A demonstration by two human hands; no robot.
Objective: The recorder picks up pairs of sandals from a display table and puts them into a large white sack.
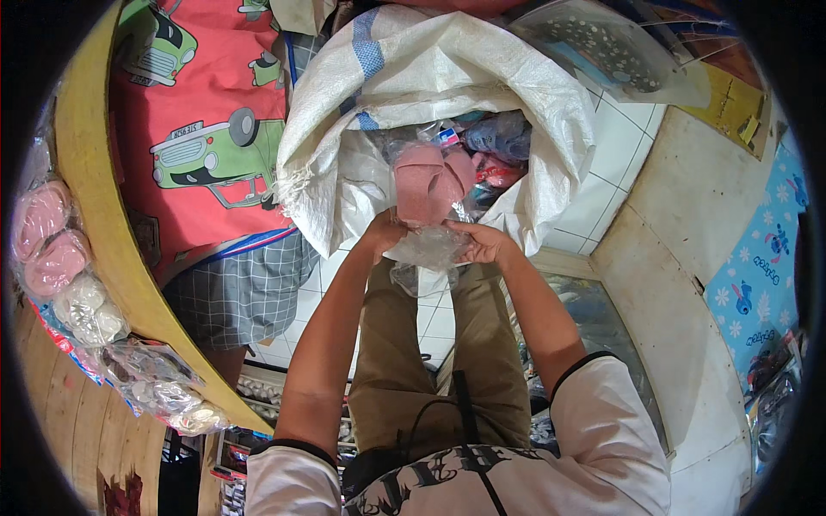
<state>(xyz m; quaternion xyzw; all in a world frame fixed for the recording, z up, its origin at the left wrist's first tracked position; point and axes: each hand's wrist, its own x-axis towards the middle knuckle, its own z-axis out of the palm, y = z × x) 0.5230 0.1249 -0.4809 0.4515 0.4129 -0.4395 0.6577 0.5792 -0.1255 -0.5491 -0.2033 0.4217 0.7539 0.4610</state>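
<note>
A pair of pink sandals point(429, 184) in clear plastic wrap lies over the mouth of a white woven sack point(555, 122). My left hand point(389, 232) pinches the near left end of the wrap, close to the sandals. On the other side, my right hand point(477, 243) grips the crumpled clear plastic point(429, 247) between thumb and fingers. The sack's rim is rolled outward, and inside it are wrapped items, among them blue footwear point(500, 137) and red and pink pieces point(495, 173).
A person in checked shorts point(245, 290) is at the left, beside red cloth point(213, 90) with printed green cars. A curved yellow board edge point(90, 193) has wrapped sandals point(48, 238) beyond it. At the right stands a pale panel point(677, 200).
</note>
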